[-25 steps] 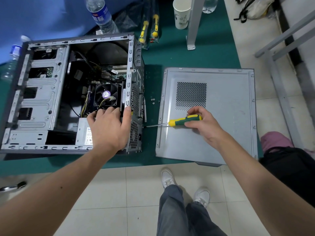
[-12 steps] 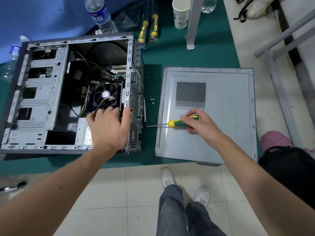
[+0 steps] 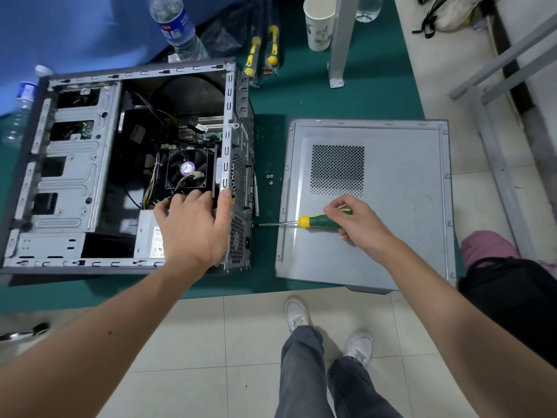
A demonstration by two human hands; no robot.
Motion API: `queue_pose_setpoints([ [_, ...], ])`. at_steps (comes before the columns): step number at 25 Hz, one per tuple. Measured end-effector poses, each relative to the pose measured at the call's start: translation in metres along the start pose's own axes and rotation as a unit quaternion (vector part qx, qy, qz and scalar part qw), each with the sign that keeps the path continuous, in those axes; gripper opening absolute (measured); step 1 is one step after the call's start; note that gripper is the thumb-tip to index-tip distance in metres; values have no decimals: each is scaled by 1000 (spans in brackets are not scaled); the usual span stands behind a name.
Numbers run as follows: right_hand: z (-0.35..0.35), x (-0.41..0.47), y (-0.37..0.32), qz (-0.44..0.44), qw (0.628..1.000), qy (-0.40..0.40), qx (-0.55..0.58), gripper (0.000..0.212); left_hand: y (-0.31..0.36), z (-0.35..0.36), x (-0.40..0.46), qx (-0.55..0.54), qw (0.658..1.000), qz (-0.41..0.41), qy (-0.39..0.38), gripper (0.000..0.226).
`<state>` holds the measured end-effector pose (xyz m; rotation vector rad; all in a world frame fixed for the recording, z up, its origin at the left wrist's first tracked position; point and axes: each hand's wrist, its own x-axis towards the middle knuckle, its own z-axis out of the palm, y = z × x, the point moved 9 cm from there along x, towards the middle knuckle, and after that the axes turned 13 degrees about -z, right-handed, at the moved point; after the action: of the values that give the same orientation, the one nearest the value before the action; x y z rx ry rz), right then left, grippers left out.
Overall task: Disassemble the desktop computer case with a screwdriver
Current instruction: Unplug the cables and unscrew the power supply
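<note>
Desktop computer case [image 3: 72, 176] lies on its side at left of the green surface [image 3: 355, 98], open face up, drive bays at left, cooler fan [image 3: 187, 168] with purple hub and yellow wiring near centre, power supply [image 3: 150, 236] at the near corner. Rear panel of case faces right, perforated. Left hand [image 3: 193, 227] rests over the near rear corner of the case: fingers spread and lightly bent onto the power supply edge below the fan, thumb laid up along the rear frame rail; it braces rather than grips anything. Right hand [image 3: 357, 223] curled round the green handle of the screwdriver [image 3: 304, 222], which has a yellow collar; shaft lies level, pointing left, tip meeting the rear panel low down, at the power supply. Whether the tip is seated in a screw cannot be told. Right hand and handle sit above the removed side panel [image 3: 391, 212], which lies flat just beside the case, vent grille up, near edge overhanging the surface. A few loose screws [image 3: 269, 178] on the surface between case and panel. Beyond the case: two packaged screwdrivers [image 3: 262, 52] with yellow handles, a water bottle [image 3: 177, 28] with blue label, a paper cup [image 3: 319, 24], a metal post [image 3: 340, 40]. Second bottle [image 3: 19, 107] at far left. Below, tiled floor [image 3: 196, 342], grey trousers, white shoes [image 3: 297, 313].
</note>
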<state>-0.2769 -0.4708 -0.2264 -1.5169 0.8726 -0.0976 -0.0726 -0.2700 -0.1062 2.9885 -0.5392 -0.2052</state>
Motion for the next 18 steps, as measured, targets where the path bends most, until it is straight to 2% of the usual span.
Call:
queue_pose_setpoints([
  [1, -1, 0, -2, -18, 999, 4, 33, 11, 0, -1, 0, -2, 1000, 1, 1, 62],
  [3, 0, -2, -5, -25, 996, 0, 86, 27, 0, -2, -1, -1, 1000, 1, 2, 61],
  [4, 2, -2, -4, -15, 996, -3, 93, 24, 0, -1, -1, -1, 1000, 1, 1, 61],
  [5, 4, -3, -3, -1, 997, -8, 79, 18, 0, -1, -1, -1, 1000, 1, 0, 61],
  [8, 3, -1, -3, 5, 1000, -23, -5, 18, 1, -1, -1, 2, 1000, 1, 0, 61],
  [10, 2, 0, -7, -13, 999, -19, 42, 10, 1, -1, -1, 1, 1000, 3, -1, 60],
  [12, 2, -3, -4, -12, 995, -22, 93, 29, 1, -1, -1, 0, 1000, 3, -3, 61],
  [13, 3, -4, -2, -3, 994, -20, 107, 31, 1, 0, -1, 1, 1000, 2, -4, 61],
  [15, 6, -7, 4, 18, 995, -21, 99, 21, 0, 0, -1, 2, 1000, 1, -7, 60],
  [18, 6, -8, 6, 27, 998, -24, 41, 20, 1, 1, -1, 0, 1000, 4, -12, 60],
])
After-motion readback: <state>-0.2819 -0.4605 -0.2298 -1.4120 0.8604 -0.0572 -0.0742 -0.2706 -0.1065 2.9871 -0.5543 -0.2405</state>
